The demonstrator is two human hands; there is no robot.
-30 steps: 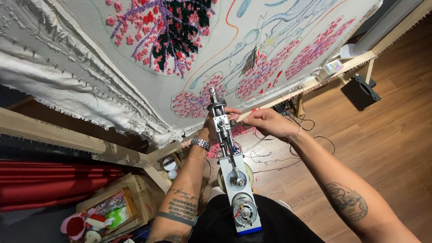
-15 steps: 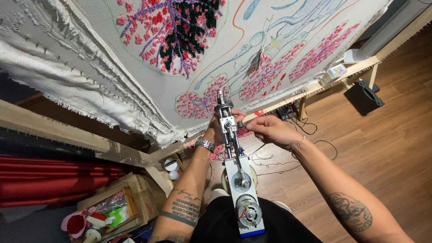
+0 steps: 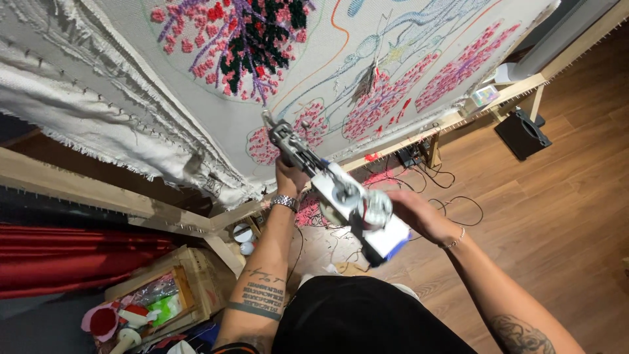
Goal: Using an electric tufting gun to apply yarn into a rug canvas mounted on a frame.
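Head view, looking down. Tufting gun [image 3: 331, 190] held up against the stretched tufting cloth [image 3: 393, 39], needle tip near the cloth's lower edge, just beside a pink tufted patch [image 3: 262, 145]. Gun body tilted, metal front toward the cloth, white-and-blue rear end toward the person's black shirt [image 3: 367, 318].

Left hand [image 3: 289, 178] wrapped around the gun's front handle from below, grip closed firmly on it, silver wristwatch [image 3: 285, 202] on the wrist, tattooed lettering on the forearm. Right hand [image 3: 414, 213] at the gun's rear, partly hidden behind the motor housing; fingers curled against the body, apparently clasping it, though the exact hold cannot be made out. Thin bracelet [image 3: 453, 241] on that wrist.

Cloth nailed on a wooden frame [image 3: 452, 118], drawn with coloured outlines and partly filled: a large pink, purple, black and red motif [image 3: 242, 39] near the top edge, more pink clusters [image 3: 452, 72] toward the right edge. Frayed white excess cloth [image 3: 85, 124] hanging over the left side of the frame.

Below, wooden floor [image 3: 557, 216] with black cables [image 3: 452, 196] and pink yarn scraps near the frame's bottom rail. Black box [image 3: 523, 133] on the floor at the right. Wooden crate [image 3: 154, 298] with yarn and oddments at the lower left, red fabric [image 3: 65, 259] beside it.
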